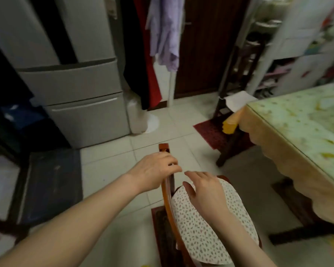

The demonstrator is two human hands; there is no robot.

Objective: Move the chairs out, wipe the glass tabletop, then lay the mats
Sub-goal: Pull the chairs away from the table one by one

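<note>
Step in hand: moving a chair out — judged from the grip on its back.
Left hand [156, 168]: fingers curled round the top rail of the orange-brown wooden chair [167, 182].
Right hand [204, 191]: fingers spread and relaxed, holding nothing, over the white speckled seat cushion [210, 236].
Doing it well: bring the free hand onto the rail too, lift slightly, and draw the chair away from the table — likely steadier than dragging it one-handed.
Glass tabletop [305, 132]: to the right, over a green patterned cloth; unwiped, no mats seen.
Count: two hands; two chairs — the second, a dark wooden chair [237, 87], stands at the table's far end.
</note>
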